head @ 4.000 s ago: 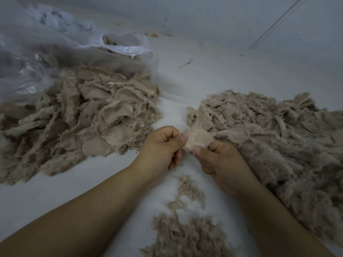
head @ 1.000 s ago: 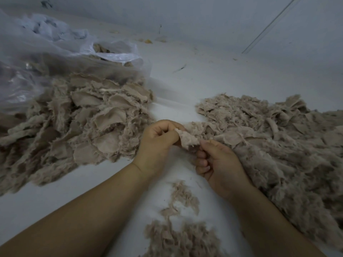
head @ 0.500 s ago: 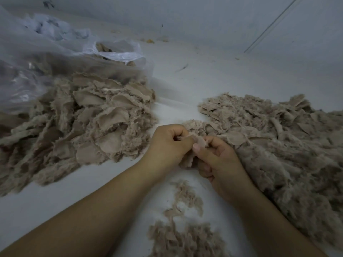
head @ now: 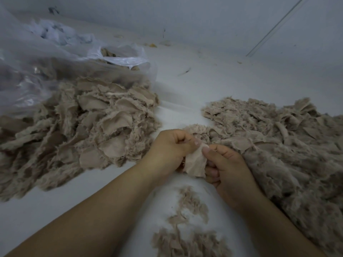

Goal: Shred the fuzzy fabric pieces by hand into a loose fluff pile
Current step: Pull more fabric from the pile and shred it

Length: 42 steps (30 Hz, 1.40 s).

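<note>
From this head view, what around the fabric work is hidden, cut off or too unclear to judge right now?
- Clear plastic bag: its contents are blurred behind the film; the left edge crops it.
- Left heap of beige fuzzy fabric pieces and right heap: frame edges cut off both.
- Small beige fabric piece: its far side is hidden; the left hand and right hand cover its edges.
- Small fluff pile: cropped by the bottom edge.

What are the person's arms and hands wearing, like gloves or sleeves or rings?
Nothing that shows. The left hand and right hand have no gloves, and no rings or watch can be seen. Both forearms are bare to the picture's edge, with no sleeves in view. The fingernails look short and unpainted.
</note>
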Each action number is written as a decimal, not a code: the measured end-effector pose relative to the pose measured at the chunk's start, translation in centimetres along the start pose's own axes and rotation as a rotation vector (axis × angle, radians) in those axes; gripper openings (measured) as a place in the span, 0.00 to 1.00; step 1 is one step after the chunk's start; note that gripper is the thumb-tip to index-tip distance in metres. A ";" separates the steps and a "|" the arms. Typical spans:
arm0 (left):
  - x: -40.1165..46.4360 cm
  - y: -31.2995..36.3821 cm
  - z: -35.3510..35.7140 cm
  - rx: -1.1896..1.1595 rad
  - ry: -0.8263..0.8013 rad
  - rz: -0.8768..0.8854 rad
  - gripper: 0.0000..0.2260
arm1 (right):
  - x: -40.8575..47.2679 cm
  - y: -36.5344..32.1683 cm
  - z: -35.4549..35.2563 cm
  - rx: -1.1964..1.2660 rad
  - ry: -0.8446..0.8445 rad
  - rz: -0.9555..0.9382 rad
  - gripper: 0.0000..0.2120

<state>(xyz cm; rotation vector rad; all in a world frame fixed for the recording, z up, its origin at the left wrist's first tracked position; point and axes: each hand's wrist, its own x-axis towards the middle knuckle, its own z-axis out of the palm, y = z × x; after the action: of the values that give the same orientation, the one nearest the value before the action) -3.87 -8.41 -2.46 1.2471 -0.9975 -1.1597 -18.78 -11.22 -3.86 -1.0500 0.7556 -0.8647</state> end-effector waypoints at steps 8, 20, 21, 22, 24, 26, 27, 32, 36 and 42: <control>0.2 0.3 -1.1 -0.057 0.156 0.101 0.12 | 0.1 0.0 -0.2 0.088 0.048 0.015 0.16; -1.1 1.3 -1.5 0.305 -0.017 -0.078 0.09 | 0.2 0.1 -0.2 0.065 0.019 -0.005 0.13; -1.0 1.0 -1.0 0.260 -0.032 -0.053 0.06 | 0.2 0.1 -0.2 0.064 0.013 -0.008 0.11; -1.0 0.7 -0.8 0.234 -0.037 -0.033 0.04 | 0.2 0.1 -0.3 0.058 0.000 -0.012 0.09; -0.9 0.1 -0.7 0.215 -0.021 -0.024 0.08 | 0.3 0.2 -0.4 0.000 -0.040 -0.032 0.08; -0.8 -0.1 -0.6 0.172 -0.018 -0.005 0.09 | 0.3 0.4 -0.5 -0.071 -0.049 -0.054 0.09; -0.8 -0.1 -0.6 0.140 -0.004 0.016 0.10 | 0.3 0.5 -0.5 -0.082 -0.043 -0.059 0.08; 0.3 0.7 -2.8 0.147 0.275 0.113 0.15 | 0.5 0.6 -0.8 0.026 0.052 -0.017 0.08; 0.7 0.6 -5.7 1.183 0.417 0.224 0.13 | 0.6 0.6 -0.6 0.047 0.085 0.017 0.08; 0.4 1.8 -3.4 1.575 0.368 0.363 0.04 | 0.5 0.5 -0.6 0.030 0.081 0.016 0.10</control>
<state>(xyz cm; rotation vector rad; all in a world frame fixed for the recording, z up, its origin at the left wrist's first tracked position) -0.30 -8.29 -1.04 2.1659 -1.7890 0.3992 -18.93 -11.77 -4.55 -0.9853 0.8157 -0.9070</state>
